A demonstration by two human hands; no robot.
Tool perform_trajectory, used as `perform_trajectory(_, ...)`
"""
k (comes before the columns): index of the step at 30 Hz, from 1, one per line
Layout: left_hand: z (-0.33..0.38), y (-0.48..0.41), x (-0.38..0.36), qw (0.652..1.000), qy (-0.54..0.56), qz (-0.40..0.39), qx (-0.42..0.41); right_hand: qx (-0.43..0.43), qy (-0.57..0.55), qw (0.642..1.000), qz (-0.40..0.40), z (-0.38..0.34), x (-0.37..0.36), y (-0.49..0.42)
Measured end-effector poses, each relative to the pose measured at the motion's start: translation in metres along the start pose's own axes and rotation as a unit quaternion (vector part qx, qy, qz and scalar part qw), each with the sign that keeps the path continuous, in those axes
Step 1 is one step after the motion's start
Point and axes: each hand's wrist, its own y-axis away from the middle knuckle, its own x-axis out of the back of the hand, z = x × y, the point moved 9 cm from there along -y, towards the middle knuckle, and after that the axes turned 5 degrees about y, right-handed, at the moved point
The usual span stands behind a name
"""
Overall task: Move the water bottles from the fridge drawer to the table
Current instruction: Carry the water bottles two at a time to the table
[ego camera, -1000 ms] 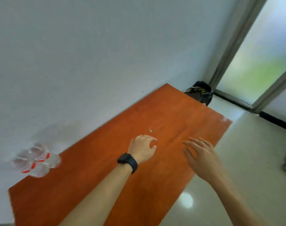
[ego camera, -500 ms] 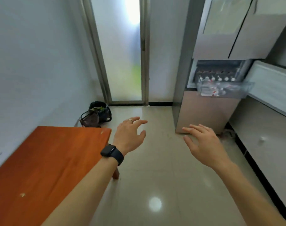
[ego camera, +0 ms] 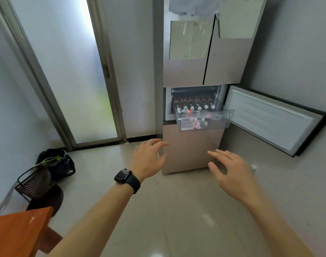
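A clear plastic fridge drawer (ego camera: 204, 125) is pulled out of the beige fridge (ego camera: 188, 151) ahead of me. Several water bottles (ego camera: 193, 108) with white caps and red labels lie in it. My left hand (ego camera: 149, 158), with a black watch on the wrist, is raised in front of the fridge, fingers spread and holding nothing. To its right, my right hand (ego camera: 230, 173) is also open with nothing in it. Both hands are below the drawer and well short of it. Only a corner of the orange table (ego camera: 19, 232) shows at the bottom left.
The lower fridge door (ego camera: 269, 121) stands swung open to the right. A frosted glass door (ego camera: 69, 71) is at the left. A dark bag (ego camera: 60, 164) and a black wire basket (ego camera: 34, 180) sit on the tiled floor beside the table.
My view has swung from the table top and its bottles to the fridge, which is now nearer. Both hands stay empty and have risen toward the drawer.
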Motion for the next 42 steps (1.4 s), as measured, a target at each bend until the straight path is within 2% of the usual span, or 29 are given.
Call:
perform_trajectory(9,0.001,-0.204,-0.068,0.998,0.007,-0.054,-0.030,-0.060,0.020,0.998,-0.016,0.086,-0.017,-0.154)
perform_trajectory(16,-0.013,-0.316,-0.120,0.995,0.005,-0.095,-0.025,-0.098,0.022,0.994,-0.048,0.149,-0.042,-0.245)
perform_trajectory(20,-0.022,-0.374,-0.155,0.993,0.032,-0.111,-0.015,-0.092,0.025,0.993,-0.068,0.186,-0.068,-0.303)
perform_trajectory(26,-0.045,-0.475,-0.210,0.992,0.044,-0.113,0.038,-0.069,-0.006,0.992,-0.103,0.252,-0.117,-0.414)
perform_trajectory(33,-0.080,-0.573,-0.262,0.979,0.040,-0.128,0.152,-0.017,-0.043,0.987,-0.153,0.297,-0.156,-0.534)
perform_trajectory(39,-0.101,-0.616,-0.295,0.972,-0.002,-0.134,0.191,0.021,-0.006,0.972,-0.233,0.317,-0.205,-0.609)
perform_trajectory(42,-0.114,-0.639,-0.313,0.966,-0.073,-0.156,0.192,0.009,0.016,0.959,-0.283,0.331,-0.240,-0.638)
